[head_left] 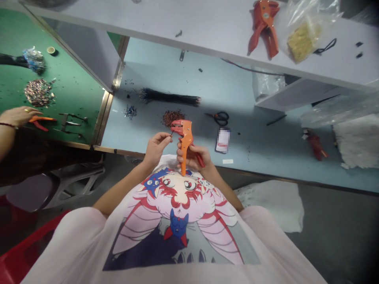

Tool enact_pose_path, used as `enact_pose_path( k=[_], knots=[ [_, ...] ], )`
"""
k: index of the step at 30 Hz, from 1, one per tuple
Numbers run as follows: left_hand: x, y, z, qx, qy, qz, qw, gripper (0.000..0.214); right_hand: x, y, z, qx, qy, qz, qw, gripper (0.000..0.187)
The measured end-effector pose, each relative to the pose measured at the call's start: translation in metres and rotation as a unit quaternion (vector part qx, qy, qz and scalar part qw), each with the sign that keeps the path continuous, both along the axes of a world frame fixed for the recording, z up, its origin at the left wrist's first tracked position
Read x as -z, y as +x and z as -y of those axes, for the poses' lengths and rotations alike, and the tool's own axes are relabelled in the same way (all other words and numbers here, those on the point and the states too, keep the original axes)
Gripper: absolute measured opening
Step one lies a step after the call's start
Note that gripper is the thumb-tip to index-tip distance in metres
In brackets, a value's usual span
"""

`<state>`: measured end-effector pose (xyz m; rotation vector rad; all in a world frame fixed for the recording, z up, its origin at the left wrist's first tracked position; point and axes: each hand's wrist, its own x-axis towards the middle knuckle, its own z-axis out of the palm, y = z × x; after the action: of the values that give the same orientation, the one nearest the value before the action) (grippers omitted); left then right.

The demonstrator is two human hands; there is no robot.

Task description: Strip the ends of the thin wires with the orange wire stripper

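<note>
My right hand (195,156) is wrapped round the handles of an orange and red wire stripper (186,136), held upright near the front edge of the table. Between the thumb and fingers of my left hand (158,146) is a thin dark wire (172,133), and its end meets the red jaws of the stripper. Just behind the jaws lies a heap of small copper-coloured bits (173,117). Farther back is a long bundle of black wires (170,97) with bared ends.
Black scissors (220,117) and a phone (223,140) lie to the right. A second wire stripper (265,27) and a bag of yellow pieces (303,39) rest on the shelf (207,23). At the left, another person's hand (17,115) is by an orange-handled tool (41,121) on a green table (74,71).
</note>
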<state>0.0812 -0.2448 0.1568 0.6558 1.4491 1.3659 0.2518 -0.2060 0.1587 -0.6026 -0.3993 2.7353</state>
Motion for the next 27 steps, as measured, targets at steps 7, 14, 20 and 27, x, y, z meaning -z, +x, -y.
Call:
enact_pose_path(
  k=[7, 14, 20, 27],
  knots=[
    [-0.005, 0.004, 0.011, 0.064, 0.072, -0.131, 0.987, 0.014, 0.000, -0.002, 0.005, -0.017, -0.027, -0.066, 0.997, 0.025],
    [-0.010, 0.007, 0.014, 0.100, 0.111, -0.203, 0.968, 0.014, 0.002, 0.000, 0.008, -0.023, -0.006, -0.074, 0.997, 0.025],
    [-0.011, 0.007, 0.016, 0.120, 0.122, -0.259, 0.951, 0.016, 0.004, 0.001, 0.009, -0.029, 0.010, -0.089, 0.996, 0.032],
    [-0.012, 0.007, 0.015, 0.132, 0.127, -0.284, 0.941, 0.019, 0.008, 0.004, 0.011, -0.040, 0.017, -0.059, 0.997, 0.028]
  ],
)
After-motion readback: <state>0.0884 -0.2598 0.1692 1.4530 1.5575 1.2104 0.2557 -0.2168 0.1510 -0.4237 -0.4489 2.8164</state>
